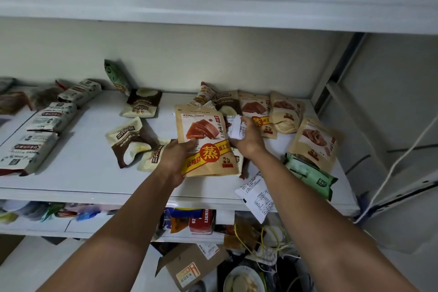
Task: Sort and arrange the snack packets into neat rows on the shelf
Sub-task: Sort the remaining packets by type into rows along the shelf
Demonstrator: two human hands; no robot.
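White shelf [83, 173] carries the tan pouch [203, 125] near its front edge, a little tilted. Left of the tan pouch, well apart, white packets [47, 121] lie in a row. The left hand [174, 159] grips the pouch's lower left side. The right hand [246, 142], just right of it, seems to pinch a small white packet [235, 128].

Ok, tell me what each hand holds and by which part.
Left hand grips the kraft hawthorn pouch at its left edge, thumb on front. Right hand holds a small white printed packet by its right side.
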